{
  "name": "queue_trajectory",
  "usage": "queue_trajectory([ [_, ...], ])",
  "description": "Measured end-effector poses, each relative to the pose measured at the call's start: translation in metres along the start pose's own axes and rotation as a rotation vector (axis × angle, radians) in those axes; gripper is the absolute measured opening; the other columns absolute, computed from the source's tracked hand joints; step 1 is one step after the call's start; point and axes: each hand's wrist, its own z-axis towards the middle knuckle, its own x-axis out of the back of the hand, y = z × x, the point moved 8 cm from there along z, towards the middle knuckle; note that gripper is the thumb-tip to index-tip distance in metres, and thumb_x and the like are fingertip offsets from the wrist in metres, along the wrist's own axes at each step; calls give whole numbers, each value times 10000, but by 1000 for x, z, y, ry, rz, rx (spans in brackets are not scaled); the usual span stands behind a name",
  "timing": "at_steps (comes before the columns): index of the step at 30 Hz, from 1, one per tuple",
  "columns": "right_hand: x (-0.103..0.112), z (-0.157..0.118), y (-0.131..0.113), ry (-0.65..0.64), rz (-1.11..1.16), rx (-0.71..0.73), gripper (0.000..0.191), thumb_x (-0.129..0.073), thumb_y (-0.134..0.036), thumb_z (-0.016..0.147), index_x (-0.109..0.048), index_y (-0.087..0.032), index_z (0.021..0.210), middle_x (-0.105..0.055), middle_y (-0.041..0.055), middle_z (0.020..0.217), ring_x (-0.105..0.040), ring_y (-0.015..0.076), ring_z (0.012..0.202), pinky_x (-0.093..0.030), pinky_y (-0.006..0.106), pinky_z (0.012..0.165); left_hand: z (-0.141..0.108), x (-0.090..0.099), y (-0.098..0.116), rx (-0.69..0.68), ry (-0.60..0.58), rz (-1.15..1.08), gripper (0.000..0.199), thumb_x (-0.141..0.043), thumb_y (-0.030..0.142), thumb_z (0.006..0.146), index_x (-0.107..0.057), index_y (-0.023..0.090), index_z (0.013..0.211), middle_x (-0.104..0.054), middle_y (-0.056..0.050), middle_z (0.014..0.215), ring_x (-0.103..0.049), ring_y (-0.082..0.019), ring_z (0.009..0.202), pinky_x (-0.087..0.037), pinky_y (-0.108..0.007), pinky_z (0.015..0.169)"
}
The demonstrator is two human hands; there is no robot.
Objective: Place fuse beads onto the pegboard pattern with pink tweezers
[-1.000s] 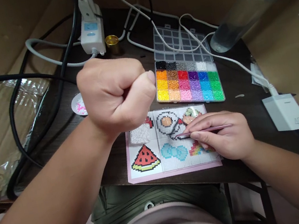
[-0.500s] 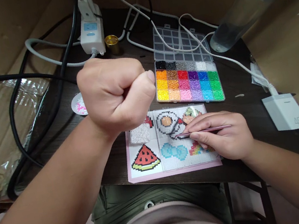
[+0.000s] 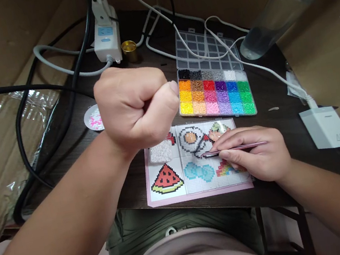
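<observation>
Pink tweezers (image 3: 246,146), thin and straight, sit pinched in your right hand's (image 3: 261,153) fingers: long axis left-right, tips left, over the clear pegboard (image 3: 199,187). Your left hand (image 3: 137,107) is a closed fist above the worktop (image 3: 127,182); can't tell if it holds anything. Open sectioned box (image 3: 218,115): beads sorted by colour. Small tray (image 3: 162,162): white beads. Round dish (image 3: 86,116): pink and white beads.
</observation>
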Motion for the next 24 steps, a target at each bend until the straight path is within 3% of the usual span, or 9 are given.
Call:
queue_trajectory([
  [7,1,0,-4,-9,10,43,165,-1003,-150,979,-1010,-307,929,-984,57,920,-970,263,784,-856,380,917,7,3,0,40,-10,-11,555,-755,-42,1042,-384,162,682,-311,52,661,-280,-16,591,-219,-323,596],
  [8,1,0,-4,-12,11,45,171,-1000,-144,980,-1010,-308,932,-985,56,924,-970,264,784,-856,380,913,7,-4,8,-54,-94,-40,541,-778,-51,1000,-404,170,677,-339,62,639,-304,-9,561,-236,-304,564],
  [9,0,0,-3,-14,8,42,168,-1001,-150,983,-1009,-310,932,-985,58,926,-970,267,785,-857,388,913,7,-5,2,19,-103,-3,530,-751,-72,986,-408,170,662,-358,55,640,-328,-19,567,-243,-316,574],
  [10,0,0,-2,-18,3,35,158,-1004,-164,986,-1008,-310,929,-984,60,926,-969,272,787,-859,400,917,7,2,0,42,-2,3,548,-717,-45,1026,-381,172,651,-322,46,638,-289,-30,567,-220,-338,580],
  [14,-1,0,-1,-24,-10,28,133,-1013,-196,992,-1007,-307,919,-982,66,921,-967,277,789,-861,413,927,5,1,-5,26,28,0,563,-735,41,1060,-380,189,649,-317,42,633,-273,-46,547,-218,-362,569],
  [17,-2,1,-4,-29,-4,47,157,-1003,-161,988,-1010,-304,924,-984,61,923,-970,262,789,-855,374,904,6,-3,3,-178,-39,-109,611,-834,122,1044,-369,191,653,-306,65,582,-248,-17,498,-181,-308,475],
  [19,-2,1,-5,-34,1,55,160,-1004,-153,988,-1013,-304,934,-984,62,926,-972,261,792,-851,360,882,10,-1,-12,-45,-9,-42,549,-751,-4,1045,-401,175,661,-316,62,620,-281,-5,533,-194,-293,503],
  [21,-2,1,-3,-36,4,38,134,-1021,-186,991,-1012,-305,929,-983,69,923,-973,273,787,-855,374,870,11,-7,-8,-133,-83,-47,587,-829,-21,1017,-421,184,649,-357,75,604,-318,-3,519,-216,-292,468],
  [24,-1,0,1,-33,10,-5,114,-1051,-264,994,-1004,-304,898,-978,81,908,-971,294,775,-862,412,877,12,-2,-4,-221,9,-125,641,-855,88,1061,-394,199,630,-285,72,597,-222,-19,497,-163,-327,432],
])
